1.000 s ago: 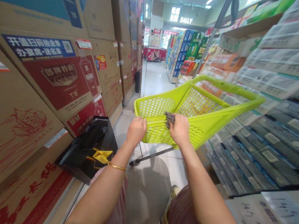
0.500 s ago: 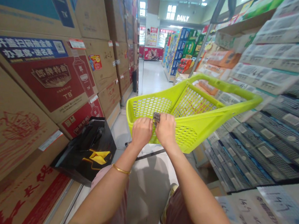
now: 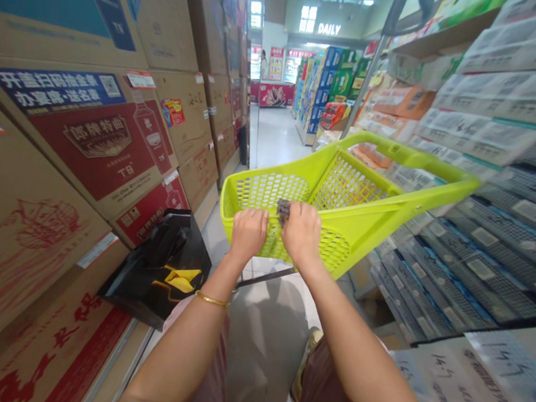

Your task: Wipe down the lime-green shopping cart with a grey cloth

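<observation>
A lime-green plastic shopping cart [image 3: 390,199] stands tilted in a narrow store aisle in front of me. My left hand [image 3: 248,232] is closed round the near rim of the cart. My right hand [image 3: 301,230] grips the same rim close beside it, with a small dark object [image 3: 283,209] pinched between its fingers and the rim. A gold bracelet [image 3: 211,298] circles my left wrist. The basket of the cart looks empty as far as I see.
Stacked cardboard cartons [image 3: 99,142] wall the left side. A black bag with a yellow mark [image 3: 163,273] leans at their base. Shelves of packaged goods [image 3: 497,202] line the right. The tiled aisle floor [image 3: 273,139] runs ahead toward displays and a far person.
Both hands have drawn closer together on the rim, the right sliding left. The cart has swung slightly leftward in view and sits a bit nearer.
</observation>
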{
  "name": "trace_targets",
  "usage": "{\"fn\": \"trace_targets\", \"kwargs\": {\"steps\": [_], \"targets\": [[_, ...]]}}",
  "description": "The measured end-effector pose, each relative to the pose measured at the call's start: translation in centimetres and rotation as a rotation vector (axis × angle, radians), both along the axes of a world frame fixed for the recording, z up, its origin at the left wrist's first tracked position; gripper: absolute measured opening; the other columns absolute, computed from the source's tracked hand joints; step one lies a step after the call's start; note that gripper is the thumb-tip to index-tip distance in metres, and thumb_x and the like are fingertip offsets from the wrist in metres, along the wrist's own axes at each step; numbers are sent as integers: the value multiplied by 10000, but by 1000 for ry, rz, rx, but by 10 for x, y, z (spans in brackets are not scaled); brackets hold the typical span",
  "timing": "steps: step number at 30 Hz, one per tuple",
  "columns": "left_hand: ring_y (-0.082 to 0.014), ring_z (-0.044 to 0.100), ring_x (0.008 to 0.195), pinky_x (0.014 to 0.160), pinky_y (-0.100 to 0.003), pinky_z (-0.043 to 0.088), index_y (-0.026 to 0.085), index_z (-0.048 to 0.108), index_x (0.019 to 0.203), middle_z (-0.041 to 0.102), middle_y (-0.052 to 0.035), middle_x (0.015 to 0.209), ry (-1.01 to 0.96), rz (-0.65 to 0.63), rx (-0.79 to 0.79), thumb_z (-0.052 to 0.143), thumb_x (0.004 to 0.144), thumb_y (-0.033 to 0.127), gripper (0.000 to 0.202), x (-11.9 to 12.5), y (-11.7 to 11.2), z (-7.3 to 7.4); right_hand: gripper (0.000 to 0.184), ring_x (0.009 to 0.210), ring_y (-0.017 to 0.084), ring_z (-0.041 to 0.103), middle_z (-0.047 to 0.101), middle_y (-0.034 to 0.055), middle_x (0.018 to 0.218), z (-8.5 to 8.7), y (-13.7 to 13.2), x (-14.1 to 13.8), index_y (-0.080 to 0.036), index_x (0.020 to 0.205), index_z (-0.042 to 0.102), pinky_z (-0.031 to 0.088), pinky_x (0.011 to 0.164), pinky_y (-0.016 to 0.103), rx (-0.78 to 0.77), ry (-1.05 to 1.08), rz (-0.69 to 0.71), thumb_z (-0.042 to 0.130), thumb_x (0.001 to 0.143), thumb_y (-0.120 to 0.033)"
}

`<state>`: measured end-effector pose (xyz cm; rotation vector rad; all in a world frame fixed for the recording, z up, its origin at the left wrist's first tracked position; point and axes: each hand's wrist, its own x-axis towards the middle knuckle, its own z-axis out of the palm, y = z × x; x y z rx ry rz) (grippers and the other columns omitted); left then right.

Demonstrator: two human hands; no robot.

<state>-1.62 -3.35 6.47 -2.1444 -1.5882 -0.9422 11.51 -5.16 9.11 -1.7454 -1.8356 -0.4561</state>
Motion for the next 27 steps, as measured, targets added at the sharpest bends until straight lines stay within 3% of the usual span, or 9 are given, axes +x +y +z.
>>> {"fn": "trace_targets", "kwargs": {"steps": [3, 6, 14, 17, 22, 27], "targets": [[-183, 533, 752, 696, -326, 298, 189, 537, 727, 620, -48, 744, 3, -9, 19, 304, 941, 270, 327, 1, 1, -2, 219, 908, 241, 444, 569, 118, 966, 5, 2, 16, -161, 1006, 541, 313, 726, 330, 9, 19, -140, 401, 838, -143], [-186, 530, 750, 698, -329, 295, 189, 539, 726, 618, -49, 739, -8, -3, 21, 304, 941, 272, 329, 3, 2, -3, 221, 919, 248, 439, 561, 124, 971, 6, 4, 23, -154, 1008, 540, 313, 725, 333, 22, 32, -190, 409, 830, -145], [-204, 534, 767, 700, -340, 313, 183, 540, 728, 614, -63, 739, -72, 13, -17, 341, 907, 228, 272, 7, 2, -2, 221, 947, 232, 426, 560, 103, 991, -10, 3, -18, -170, 1042, 542, 321, 787, 337, 23, 79, 69, 431, 855, -208], [-210, 535, 781, 703, -343, 327, 186, 540, 737, 617, -64, 761, -79, -2, -37, 366, 879, 200, 224, 5, 4, -3, 217, 956, 234, 429, 563, 99, 997, -13, 2, -27, -177, 1045, 541, 323, 801, 339, 38, 96, 108, 440, 863, -244], [-206, 540, 785, 705, -339, 327, 188, 538, 727, 620, -64, 763, -69, -18, -54, 362, 888, 210, 239, 2, 5, 0, 247, 947, 228, 435, 565, 102, 1007, -10, 2, -21, -178, 1079, 533, 328, 789, 331, 5, 53, 133, 410, 866, -189], [-185, 546, 769, 704, -330, 310, 189, 542, 706, 629, -56, 747, -83, -42, -49, 312, 931, 256, 329, 3, 7, 1, 260, 945, 234, 430, 564, 112, 997, -3, 5, 4, -170, 1070, 542, 326, 771, 331, -1, 57, 45, 402, 851, -164]]}}
